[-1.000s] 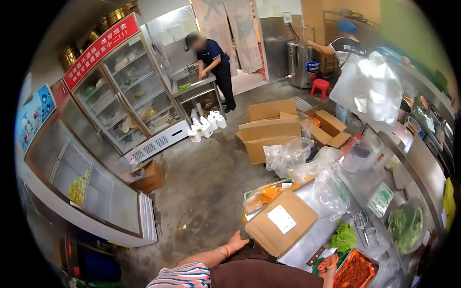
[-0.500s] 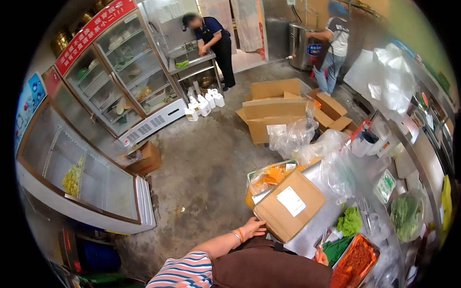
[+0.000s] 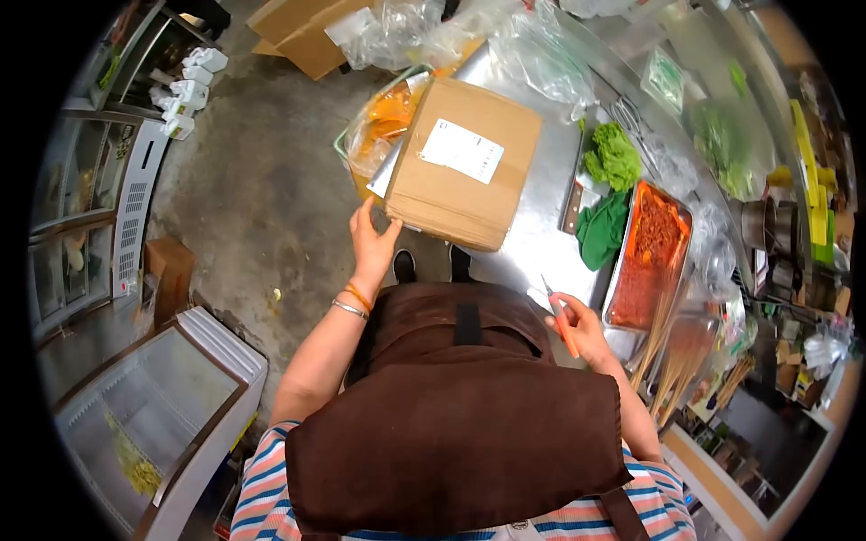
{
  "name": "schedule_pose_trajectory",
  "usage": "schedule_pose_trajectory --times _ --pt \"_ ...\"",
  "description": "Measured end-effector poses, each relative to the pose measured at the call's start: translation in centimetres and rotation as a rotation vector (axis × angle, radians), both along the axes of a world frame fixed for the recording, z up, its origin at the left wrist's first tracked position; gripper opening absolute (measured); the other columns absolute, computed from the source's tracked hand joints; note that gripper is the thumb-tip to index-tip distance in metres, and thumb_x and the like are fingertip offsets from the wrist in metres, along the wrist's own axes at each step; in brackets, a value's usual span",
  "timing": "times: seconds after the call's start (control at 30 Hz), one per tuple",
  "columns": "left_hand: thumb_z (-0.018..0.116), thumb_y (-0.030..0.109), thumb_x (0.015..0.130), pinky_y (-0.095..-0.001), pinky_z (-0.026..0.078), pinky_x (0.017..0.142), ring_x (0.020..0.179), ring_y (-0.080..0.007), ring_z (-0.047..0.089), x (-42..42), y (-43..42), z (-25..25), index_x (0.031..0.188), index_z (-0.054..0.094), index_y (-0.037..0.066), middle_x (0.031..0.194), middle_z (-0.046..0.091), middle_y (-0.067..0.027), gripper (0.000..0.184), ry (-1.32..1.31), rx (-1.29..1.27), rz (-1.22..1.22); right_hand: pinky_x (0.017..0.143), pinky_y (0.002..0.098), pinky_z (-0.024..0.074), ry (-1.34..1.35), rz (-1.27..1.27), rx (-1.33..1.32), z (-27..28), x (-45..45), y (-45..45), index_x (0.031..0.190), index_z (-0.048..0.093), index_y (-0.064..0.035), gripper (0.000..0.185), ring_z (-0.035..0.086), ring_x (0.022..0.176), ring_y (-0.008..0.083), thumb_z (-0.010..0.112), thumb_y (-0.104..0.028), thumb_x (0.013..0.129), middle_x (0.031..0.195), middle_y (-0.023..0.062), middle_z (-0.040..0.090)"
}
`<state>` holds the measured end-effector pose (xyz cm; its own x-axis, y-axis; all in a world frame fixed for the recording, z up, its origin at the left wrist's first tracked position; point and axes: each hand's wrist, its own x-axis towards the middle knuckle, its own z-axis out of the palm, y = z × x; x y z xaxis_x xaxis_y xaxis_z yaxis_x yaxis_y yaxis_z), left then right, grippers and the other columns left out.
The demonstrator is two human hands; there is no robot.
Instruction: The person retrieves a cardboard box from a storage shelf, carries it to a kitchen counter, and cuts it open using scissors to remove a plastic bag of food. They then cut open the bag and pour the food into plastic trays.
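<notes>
Touches the near left corner of a cardboard box [image 3: 487, 203] with the left grip [image 3: 373, 248], open, with thumb at the cardboard and fingers apart. Wears an orange band [image 3: 359, 296] and a pale bangle [image 3: 349, 309] on that wrist. Holds an orange-handled tool [image 3: 563, 326] in the right grip [image 3: 583, 330], closed around the handle, with the narrow metal end pointing far and slightly left. Has that grip just left of the near end of a metal tray [image 3: 619, 268] of red food [image 3: 651, 257], well apart from the box. Stands at the near side of a steel bench [image 3: 539, 230], in a brown apron [image 3: 460, 437]. Faces the box at the left of the bench, lying flat with a white label [image 3: 462, 151] on top. Has a green-rimmed basket [image 3: 341, 142] with orange packaging [image 3: 390, 115] just left of the box, and clear plastic bags [image 3: 541, 63] on the far side. Has to the right, between box and tray, a brown-handled knife [image 3: 572, 207], a green cloth [image 3: 600, 233] and, farther off, lettuce [image 3: 613, 155]. Has wooden skewers [image 3: 684, 374] at the near right.
</notes>
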<state>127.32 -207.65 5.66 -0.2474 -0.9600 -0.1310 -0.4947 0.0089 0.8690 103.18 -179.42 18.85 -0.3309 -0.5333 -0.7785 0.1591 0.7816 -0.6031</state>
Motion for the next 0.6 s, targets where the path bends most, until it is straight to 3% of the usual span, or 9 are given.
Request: schedule_pose_trajectory --times 0.1,0.2,0.23,0.33,0.4,0.47,0.5,0.6 --pt "0.073 0.011 0.075 -0.0353 0.044 0.093 0.105 -0.0289 0.051 -0.3 -0.8 0.1 0.126 0.049 0.002 0.12 0.047 -0.0168 0.058 -0.041 -0.133 -0.124 0.066 0.0235 0.0461 0.2 0.208 0.027 0.5 0.9 -1.0 0.125 0.053 -0.0061 0.055 0.053 0.073 0.0061 0.076 -0.023 0.078 0.079 -0.0007 0.058" --pt "0.073 0.011 0.075 -0.0359 0.044 0.093 0.105 -0.0291 0.052 -0.7 -1.8 0.4 0.122 0.052 0.001 0.117 0.049 -0.0162 0.053 -0.034 -0.096 -0.24 0.066 0.0243 0.0463 0.233 0.196 0.015 -0.2 1.9 -2.0 0.125 0.053 -0.0067 0.055 0.053 0.073 0.0061 0.076 -0.022 0.078 0.078 -0.0014 0.057" --pt "0.074 0.013 0.075 -0.0363 0.044 0.092 0.104 -0.0294 0.052 -0.7 -2.2 0.3 0.119 0.054 0.0 0.115 0.05 -0.0155 0.05 -0.051 -0.082 -0.228 0.063 0.0238 0.045 0.044 0.085 0.001 -0.6 1.7 -1.9 0.126 0.053 -0.0094 0.055 0.051 0.069 0.0066 0.075 -0.027 0.079 0.074 -0.0022 0.054" --pt "0.074 0.014 0.074 -0.0366 0.045 0.092 0.104 -0.0307 0.051 -0.7 -2.5 0.6 0.12 0.052 0.0 0.116 0.049 -0.0163 0.053 -0.074 0.132 -0.145 0.059 0.022 0.0418 -0.135 -0.014 0.119 -1.0 2.1 -1.8 0.127 0.052 -0.0099 0.055 0.048 0.064 0.0064 0.073 -0.033 0.081 0.073 -0.0028 0.05" --pt "0.075 0.016 0.074 -0.0387 0.043 0.094 0.11 -0.0335 0.048 -0.5 -2.1 0.7 0.125 0.049 0.001 0.122 0.046 -0.0186 0.059 -0.113 0.008 -0.216 0.055 0.0212 0.0393 -0.267 -0.15 0.106 -1.6 3.2 -1.0 0.127 0.052 -0.0116 0.054 0.046 0.06 0.0072 0.069 -0.04 0.084 0.076 -0.0021 0.049" --pt "0.075 0.016 0.074 -0.0421 0.038 0.1 0.119 -0.0361 0.042 -1.5 -2.2 4.2 0.129 0.046 0.003 0.131 0.04 -0.0206 0.064 -0.37 -0.36 -0.385 0.053 0.0231 0.0409 -0.612 -0.362 0.019 -2.9 4.3 0.0 0.125 0.052 -0.0129 0.052 0.049 0.06 0.0087 0.067 -0.042 0.085 0.079 -0.0002 0.052" --pt "0.076 0.017 0.072 -0.0453 0.032 0.105 0.127 -0.0375 0.035 -2.1 -2.4 5.1 0.131 0.045 0.007 0.138 0.036 -0.0195 0.067 -0.364 -0.388 -0.47 0.05 0.0226 0.0409 -0.599 -0.408 0.002 -3.0 5.2 -0.2 0.12 0.052 -0.0124 0.048 0.049 0.058 0.008 0.065 -0.043 0.086 0.077 0.0002 0.053" --pt "0.077 0.017 0.069 -0.0468 0.029 0.106 0.13 -0.0377 0.032 -5.3 -2.0 7.6 0.131 0.046 0.01 0.14 0.035 -0.017 0.069 -0.377 -0.555 -0.76 0.046 0.0203 0.0393 -0.532 -0.468 -0.053 -4.5 7.3 -0.9 0.117 0.053 -0.0112 0.045 0.048 0.055 0.0058 0.065 -0.042 0.086 0.075 -0.0014 0.052"
